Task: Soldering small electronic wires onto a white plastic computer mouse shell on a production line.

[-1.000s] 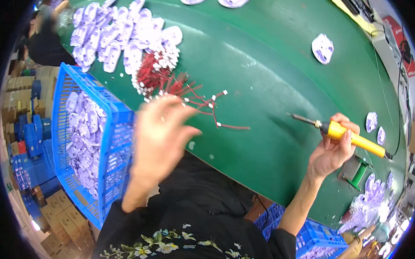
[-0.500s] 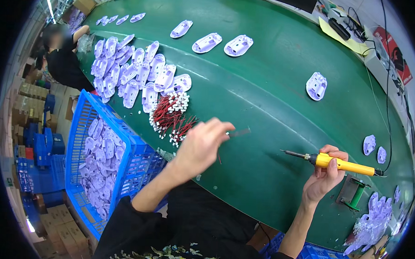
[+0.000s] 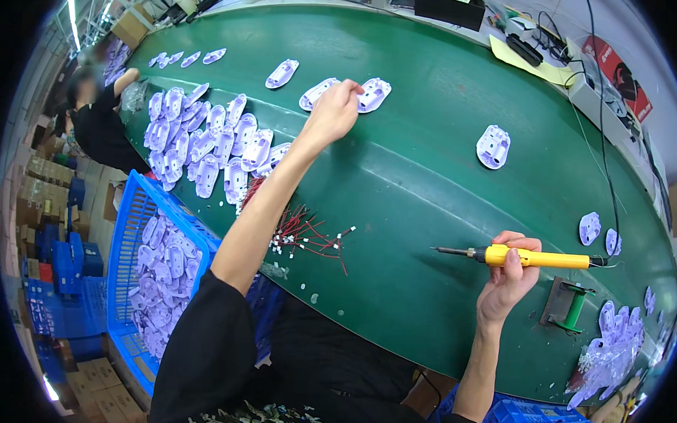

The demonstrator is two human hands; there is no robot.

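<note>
My right hand point(image 3: 509, 281) is closed around a yellow soldering iron point(image 3: 553, 260), its thin metal tip pointing left above the green table. My left hand point(image 3: 334, 113) reaches to the far side, its fingers drawn together at the near-left edge of a lavender plastic shell point(image 3: 375, 98). Whether it grips that shell or something small cannot be seen. Another lavender shell point(image 3: 313, 97) is partly covered by this hand. Below my left forearm lies a bunch of red and black wires point(image 3: 308, 231) with white connectors, partly hidden by the arm.
A heap of lavender shells point(image 3: 207, 143) lies to the left, above a blue basket point(image 3: 121, 241) full of more. A stand with a green spool point(image 3: 574, 308) sits right of the iron, near bagged shells point(image 3: 613, 355). The iron's cable point(image 3: 605, 146) hangs at right. Another person point(image 3: 107, 121) is at far left.
My left hand has gone from beside the wire bunch up to the shells at the far side. The right hand still holds the soldering iron, and the whole view has shifted slightly.
</note>
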